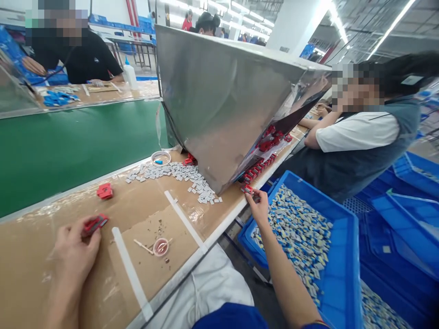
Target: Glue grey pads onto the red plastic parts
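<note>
Red plastic piece (95,224) is pinched in the left hand (77,249), which rests closed on the cardboard-covered tabletop (41,256) so the part stays steady. The right hand (259,206) reaches far to the tabletop edge and closes its fingers on another red piece (247,188), beside the row of red parts (259,169) under the slanted metal hood (219,100). A loose red part (104,191) lies apart near the green belt (68,146). Small grey chips (178,172) are spread within reach. A blue crate (346,256) of mixed chips stands low beside the person's knee. A small glue cup (160,246) sits between tape strips.
</note>
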`<state>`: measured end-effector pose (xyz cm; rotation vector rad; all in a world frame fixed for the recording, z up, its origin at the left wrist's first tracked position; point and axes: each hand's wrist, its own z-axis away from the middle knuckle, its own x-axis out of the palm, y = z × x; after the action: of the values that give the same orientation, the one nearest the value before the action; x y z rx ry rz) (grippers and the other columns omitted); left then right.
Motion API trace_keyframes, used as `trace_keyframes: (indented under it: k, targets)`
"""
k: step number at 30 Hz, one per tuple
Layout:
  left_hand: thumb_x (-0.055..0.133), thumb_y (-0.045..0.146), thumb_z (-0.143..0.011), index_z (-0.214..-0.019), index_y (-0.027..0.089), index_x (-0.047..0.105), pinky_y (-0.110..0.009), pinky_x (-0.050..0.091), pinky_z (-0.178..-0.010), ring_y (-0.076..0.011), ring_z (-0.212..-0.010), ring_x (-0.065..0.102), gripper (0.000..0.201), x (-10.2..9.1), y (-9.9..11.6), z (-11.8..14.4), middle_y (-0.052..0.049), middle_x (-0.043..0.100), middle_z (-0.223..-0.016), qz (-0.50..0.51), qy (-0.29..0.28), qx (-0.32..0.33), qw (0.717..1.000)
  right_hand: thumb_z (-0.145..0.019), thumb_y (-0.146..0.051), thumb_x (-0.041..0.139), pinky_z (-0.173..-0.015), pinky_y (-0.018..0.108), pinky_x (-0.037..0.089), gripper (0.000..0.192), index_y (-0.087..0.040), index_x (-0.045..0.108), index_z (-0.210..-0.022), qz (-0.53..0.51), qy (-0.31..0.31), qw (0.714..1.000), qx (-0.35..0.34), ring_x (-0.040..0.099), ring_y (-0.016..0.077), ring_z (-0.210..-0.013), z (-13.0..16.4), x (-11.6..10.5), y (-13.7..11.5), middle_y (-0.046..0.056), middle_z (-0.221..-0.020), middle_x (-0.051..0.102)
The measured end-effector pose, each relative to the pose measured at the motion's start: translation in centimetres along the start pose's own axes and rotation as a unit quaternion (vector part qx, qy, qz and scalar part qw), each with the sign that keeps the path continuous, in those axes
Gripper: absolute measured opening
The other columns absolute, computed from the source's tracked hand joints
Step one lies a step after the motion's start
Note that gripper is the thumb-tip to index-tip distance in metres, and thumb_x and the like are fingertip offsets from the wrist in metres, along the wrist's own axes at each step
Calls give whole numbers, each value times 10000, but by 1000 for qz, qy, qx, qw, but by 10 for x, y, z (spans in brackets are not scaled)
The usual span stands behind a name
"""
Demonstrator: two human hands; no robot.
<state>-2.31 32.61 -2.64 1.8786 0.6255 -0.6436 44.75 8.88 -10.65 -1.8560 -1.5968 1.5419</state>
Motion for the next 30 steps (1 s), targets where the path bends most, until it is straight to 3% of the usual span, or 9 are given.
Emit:
trace_keyframes:
  k: [5,9,14,17,20,23,25,27,30]
  targets:
    - [776,360,-629,-949,294,691,-443,526,-819,-236,-754,604,337,-7,9,-2,20,625,-839,140,88,-139,976,-823,-520,624,-901,433,420,393,-155,672,-958,59,9,998,-1,532,268,-929,-27,14,4,100,-921,604]
    - [814,306,-613,-850,268,682,-361,561,-744,-219,-810,667,274,-10,18,-7,42,720,-861,375,109,-250,886,-793,-539,624,-864,433,435,393,-156,658,-873,83,1,997,1,558,272,-873,-51,16,1,103,-847,623]
    - [839,383,-643,-911,157,730,-216,493,-533,-133,-644,636,367,-15,28,0,-22,764,-819,505,37,-314,803,-834,-592,579,-730,413,466,559,-90,635,-1072,71,20,997,-1,568,251,-757,-37,-1,-24,148,-915,634]
    - [883,519,-620,-992,142,726,-205,461,-496,-113,-575,598,552,-11,33,8,-40,750,-781,527,-7,-319,787,-893,-555,568,-706,390,480,494,-106,651,-1080,49,73,995,-54,575,232,-707,-7,-14,-54,115,-853,632]
    - [905,509,-617,-1006,154,714,-213,475,-535,-112,-600,599,560,-2,36,15,-36,733,-809,511,-50,-278,812,-940,-467,592,-653,327,489,311,-168,677,-950,-32,-91,981,-170,589,197,-666,29,-12,-99,76,-802,652]
    - [878,377,-686,-961,180,700,-256,542,-697,-156,-779,668,382,9,39,22,-40,729,-919,444,-84,-188,872,-988,-323,566,-663,276,513,174,-206,660,-1076,-119,-335,898,-259,622,172,-702,59,8,-148,46,-833,664]
    - [807,313,-753,-918,182,690,-290,552,-793,-185,-897,680,241,14,40,26,-49,712,-976,393,-102,-117,906,-993,-284,568,-682,260,523,257,-213,605,-1237,-129,-456,832,-287,630,160,-723,71,24,-176,44,-887,672]
    - [736,272,-802,-943,183,668,-304,547,-807,-185,-902,675,180,17,40,29,-52,700,-997,347,-116,-70,928,-992,-285,582,-695,261,524,313,-202,575,-1293,-124,-528,781,-309,632,162,-738,76,36,-197,48,-905,673]
    - [669,215,-833,-1019,185,627,-299,526,-760,-167,-806,652,192,17,37,30,-41,697,-946,268,-111,-47,956,-1012,-292,565,-671,256,501,168,-194,646,-1122,-119,-570,739,-338,624,163,-728,76,45,-216,42,-852,660]
